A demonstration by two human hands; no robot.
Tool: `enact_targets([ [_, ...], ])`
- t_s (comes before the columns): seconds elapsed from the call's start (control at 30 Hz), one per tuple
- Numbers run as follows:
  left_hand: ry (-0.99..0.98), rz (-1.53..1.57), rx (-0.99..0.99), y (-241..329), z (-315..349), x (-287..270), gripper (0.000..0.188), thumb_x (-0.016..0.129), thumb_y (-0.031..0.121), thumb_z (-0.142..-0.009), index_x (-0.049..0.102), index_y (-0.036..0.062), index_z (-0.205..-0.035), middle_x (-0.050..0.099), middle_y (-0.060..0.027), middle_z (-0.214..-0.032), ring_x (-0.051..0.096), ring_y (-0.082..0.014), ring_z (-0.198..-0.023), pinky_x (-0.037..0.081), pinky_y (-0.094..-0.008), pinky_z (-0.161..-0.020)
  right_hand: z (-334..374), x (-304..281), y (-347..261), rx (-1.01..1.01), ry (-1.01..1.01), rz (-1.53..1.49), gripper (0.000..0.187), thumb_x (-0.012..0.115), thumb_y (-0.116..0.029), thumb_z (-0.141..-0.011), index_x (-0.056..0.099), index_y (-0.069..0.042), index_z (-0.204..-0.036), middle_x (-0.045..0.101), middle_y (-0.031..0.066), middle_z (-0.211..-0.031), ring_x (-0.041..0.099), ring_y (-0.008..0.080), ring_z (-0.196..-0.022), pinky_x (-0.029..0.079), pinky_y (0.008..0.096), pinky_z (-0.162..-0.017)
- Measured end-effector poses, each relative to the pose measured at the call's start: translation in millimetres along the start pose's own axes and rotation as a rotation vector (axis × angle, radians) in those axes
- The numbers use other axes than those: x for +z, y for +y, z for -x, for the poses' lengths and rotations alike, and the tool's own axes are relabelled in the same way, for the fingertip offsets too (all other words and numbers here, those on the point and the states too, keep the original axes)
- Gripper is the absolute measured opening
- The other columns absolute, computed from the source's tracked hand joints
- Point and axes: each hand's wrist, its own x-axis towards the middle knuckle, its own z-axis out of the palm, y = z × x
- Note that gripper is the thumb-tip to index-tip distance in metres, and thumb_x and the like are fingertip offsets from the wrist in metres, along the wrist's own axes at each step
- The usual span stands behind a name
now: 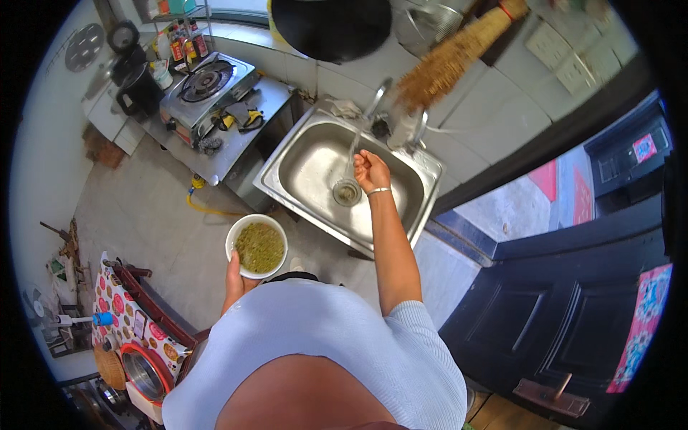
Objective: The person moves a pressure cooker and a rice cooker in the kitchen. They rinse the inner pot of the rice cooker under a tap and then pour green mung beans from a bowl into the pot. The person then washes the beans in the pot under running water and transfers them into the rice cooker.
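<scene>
My left hand grips the rim and side of a white bowl, held out above the floor to the left of the sink. A mass of small green bits fills much of the bowl; their exact kind is too small to tell. Over the steel sink is my right hand, a bracelet at its wrist. Its fingers are curled beside a thin stream of water from the faucet. Whether anything lies in those fingers is hidden. Below is the round drain.
A gas stove stands on a metal table left of the sink. A straw broom and a black wok hang behind. To the right is a dark door. A patterned table stands lower left.
</scene>
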Motion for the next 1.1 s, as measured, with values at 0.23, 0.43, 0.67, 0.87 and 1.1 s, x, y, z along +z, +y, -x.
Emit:
enact_targets([
  [0.23,0.221,-0.047,0.132,63,-30,-64,0.058,0.041,0.045,-0.097,0.034,0.0059,-0.139,0.047,-0.0135,-0.135,0.051,-0.028,-0.12,0.044,-0.0462,-0.099,-68,47,51,0.14,-0.091,-0.072,0.037,0.049,-0.037,-0.097,0.047,-0.01,-0.072,0.047,0.0056,-0.062,0.038,0.0101,-0.045,0.025,0.0222,-0.034],
  [0.43,0.295,-0.026,0.166,76,-47,-48,0.056,0.036,0.045,-0.099,0.033,0.0074,-0.14,0.048,-0.0135,-0.135,0.051,-0.0292,-0.12,0.044,-0.0472,-0.099,-90,32,45,-0.1,0.174,0.305,0.024,0.054,-0.029,-0.096,0.055,-0.009,-0.083,0.056,0.0068,-0.069,0.05,0.0154,-0.049,0.035,0.0233,-0.037],
  [0.67,0.379,0.048,0.186,57,-70,-11,0.057,0.034,0.045,-0.099,0.031,0.0074,-0.142,0.046,-0.0141,-0.137,0.049,-0.0298,-0.123,0.041,-0.0472,-0.102,-176,-51,7,-0.15,0.229,0.0,0.016,0.053,-0.021,-0.091,0.055,-0.006,-0.096,0.061,0.0092,-0.078,0.06,0.0193,-0.063,0.049,0.028,-0.051],
  [0.87,0.322,0.036,0.213,56,-79,23,0.06,0.034,0.047,-0.098,0.029,0.0079,-0.143,0.043,-0.0139,-0.14,0.045,-0.0294,-0.127,0.037,-0.0477,-0.105,-198,-35,6,-0.02,-0.28,-0.292,0.031,0.054,-0.036,-0.086,0.056,-0.005,-0.088,0.054,0.0041,-0.069,0.048,0.0129,-0.056,0.037,0.0288,-0.053],
  [1.1,0.413,-0.058,0.231,70,-97,34,0.057,0.036,0.045,-0.098,0.03,0.0086,-0.141,0.046,-0.0131,-0.136,0.049,-0.029,-0.123,0.044,-0.0508,-0.098,-182,9,0,-0.318,-0.181,0.154,0.066,0.065,-0.015,-0.087,0.028,-0.023,-0.142,0.063,0.0101,-0.078,0.054,0.014,-0.056,0.049,0.0258,-0.046],
])
